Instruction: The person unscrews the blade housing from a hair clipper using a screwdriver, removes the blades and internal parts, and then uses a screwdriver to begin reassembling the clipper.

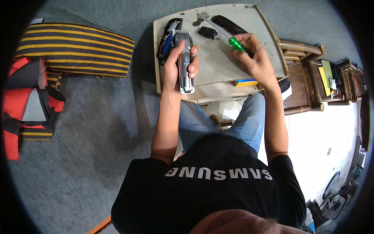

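Note:
A silver and dark grey hair clipper stands out in my left hand, its toothed blade end pointing away from me. My fingers wrap around its body above the near left of the small table. In my right hand is a screwdriver with a green see-through handle; its long metal shaft slants toward the far left. Between the hands, farther back, lies a small black plastic piece. An opened black casing with blue and white parts inside rests left of the clipper. Behind the screwdriver shaft is a long dark, rounded piece.
The worn, pale tabletop has curved edges and dark stains. Below its near edge, a blue and yellow box sits on a shelf. A striped cushion and a red and black garment lie left. Bamboo furniture stands right.

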Tool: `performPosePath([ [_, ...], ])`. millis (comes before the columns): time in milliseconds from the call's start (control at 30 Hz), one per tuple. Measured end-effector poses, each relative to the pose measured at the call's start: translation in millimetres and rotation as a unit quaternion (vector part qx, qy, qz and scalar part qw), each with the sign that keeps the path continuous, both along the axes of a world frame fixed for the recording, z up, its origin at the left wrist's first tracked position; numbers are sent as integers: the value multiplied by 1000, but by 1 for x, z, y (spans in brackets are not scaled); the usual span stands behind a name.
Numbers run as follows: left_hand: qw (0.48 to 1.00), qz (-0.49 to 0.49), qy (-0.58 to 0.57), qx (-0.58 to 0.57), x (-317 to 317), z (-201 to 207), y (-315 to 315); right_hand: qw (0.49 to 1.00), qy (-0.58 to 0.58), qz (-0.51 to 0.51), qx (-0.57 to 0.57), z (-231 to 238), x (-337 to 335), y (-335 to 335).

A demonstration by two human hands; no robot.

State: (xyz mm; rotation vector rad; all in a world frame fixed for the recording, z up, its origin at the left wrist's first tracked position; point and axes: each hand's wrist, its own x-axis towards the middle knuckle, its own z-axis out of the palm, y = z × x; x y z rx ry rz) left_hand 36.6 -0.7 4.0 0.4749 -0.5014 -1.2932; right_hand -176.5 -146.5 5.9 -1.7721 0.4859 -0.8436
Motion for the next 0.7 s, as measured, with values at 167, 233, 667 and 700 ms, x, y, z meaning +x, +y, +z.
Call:
performPosePath([
  [167, 1000, -8, 3, -3, -1, -2, -1, 1000, 8, 18, 18, 3, -6, 1],
  [233, 1000, -9, 13, -6, 1, -3, 0, 999, 15, 19, 27, 7, -7, 1],
  [667, 999, -34, -2, -8, 0, 2, 2, 999, 9, 3, 36, 7, -7, 2],
  [700, 999, -33, -11, -4, -1, 2, 2, 999, 11, 4, 40, 7, -7, 2],
])
